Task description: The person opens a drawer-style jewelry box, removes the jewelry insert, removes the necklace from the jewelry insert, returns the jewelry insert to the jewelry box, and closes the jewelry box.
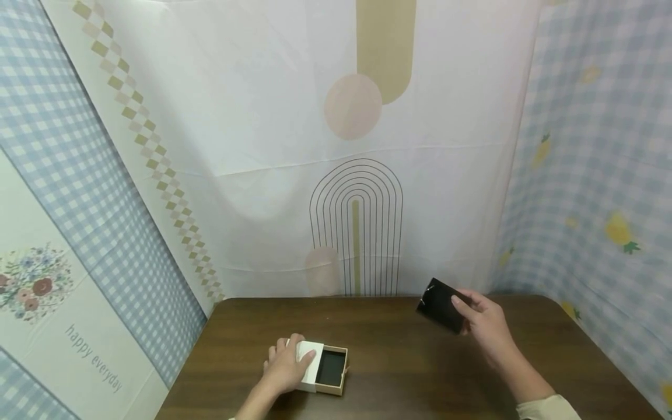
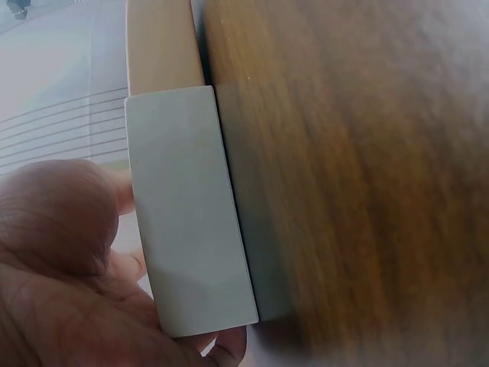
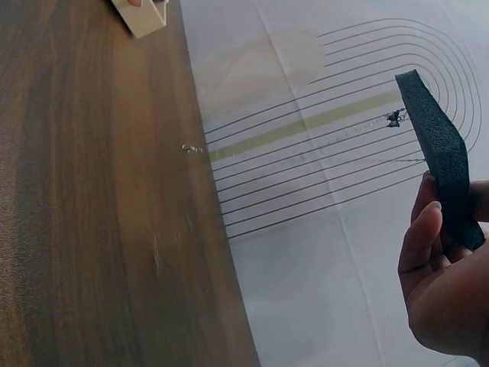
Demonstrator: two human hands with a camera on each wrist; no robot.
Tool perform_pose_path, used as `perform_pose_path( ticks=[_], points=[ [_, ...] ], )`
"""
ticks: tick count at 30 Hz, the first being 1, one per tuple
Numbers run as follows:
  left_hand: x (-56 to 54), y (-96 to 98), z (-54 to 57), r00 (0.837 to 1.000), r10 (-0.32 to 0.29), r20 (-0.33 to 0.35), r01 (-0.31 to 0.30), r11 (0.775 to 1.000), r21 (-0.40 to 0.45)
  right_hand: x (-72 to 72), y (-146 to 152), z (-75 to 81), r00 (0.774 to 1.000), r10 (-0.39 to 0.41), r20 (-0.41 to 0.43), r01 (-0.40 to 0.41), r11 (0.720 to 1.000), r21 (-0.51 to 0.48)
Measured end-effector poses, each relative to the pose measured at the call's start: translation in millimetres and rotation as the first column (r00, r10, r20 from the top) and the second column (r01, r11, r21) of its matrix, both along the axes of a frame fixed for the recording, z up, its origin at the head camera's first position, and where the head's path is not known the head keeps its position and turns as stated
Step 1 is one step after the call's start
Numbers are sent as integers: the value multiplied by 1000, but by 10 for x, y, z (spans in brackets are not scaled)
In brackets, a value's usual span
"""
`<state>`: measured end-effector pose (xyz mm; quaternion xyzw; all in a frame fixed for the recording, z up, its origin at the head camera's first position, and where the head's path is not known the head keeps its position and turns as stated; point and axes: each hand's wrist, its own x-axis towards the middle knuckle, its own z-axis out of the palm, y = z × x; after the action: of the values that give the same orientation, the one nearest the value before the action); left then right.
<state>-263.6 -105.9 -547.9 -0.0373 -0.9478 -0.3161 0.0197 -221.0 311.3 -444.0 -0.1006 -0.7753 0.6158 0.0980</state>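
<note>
A person's left hand (image 1: 286,366) grips the white sleeve of a half-open drawer box (image 1: 328,368) on the table (image 1: 420,373); the right hand (image 1: 485,326) pinches its black foam insert (image 1: 441,304) aloft, well apart. Reseating the insert likely calls for alignment over the tray.

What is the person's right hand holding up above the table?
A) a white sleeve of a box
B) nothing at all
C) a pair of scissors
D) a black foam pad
D: the right hand pinches a black foam pad in the air, its thick dark edge plain in the right wrist view.
</note>
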Motion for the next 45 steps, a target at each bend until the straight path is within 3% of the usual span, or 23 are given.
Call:
perform_pose_path(
  ticks=[5,15,21,25,27,30,33,39,45],
  points=[
    [33,-2,106,1000,-3,-10,3,1000,-2,0,-8,-27,1000,-7,11,7,1000,-1],
    [-8,58,153,999,-28,-29,28,1000,-1,-2,-55,-71,1000,2,22,-1,999,-43],
    [31,254,237,998,-12,-69,15,999,46,14,-106,-114,997,21,71,-17,997,-69],
    [124,482,349,990,-68,-124,79,993,92,48,-148,-143,995,34,98,-27,997,-72],
    [187,615,417,982,-134,-133,151,981,121,66,-175,-159,994,36,105,-28,997,-77],
    [290,811,500,964,-246,-105,262,946,190,84,-228,-186,994,47,103,-37,995,-92],
    [362,990,529,945,-319,-67,326,913,244,100,-289,-218,993,60,101,-50,994,-97],
    [392,1256,478,927,-368,-69,370,875,312,134,-393,-289,992,80,102,-71,993,-97],
    [370,1400,470,914,-403,-38,374,806,459,149,-455,-314,992,80,99,-72,993,-89]
  ],
)
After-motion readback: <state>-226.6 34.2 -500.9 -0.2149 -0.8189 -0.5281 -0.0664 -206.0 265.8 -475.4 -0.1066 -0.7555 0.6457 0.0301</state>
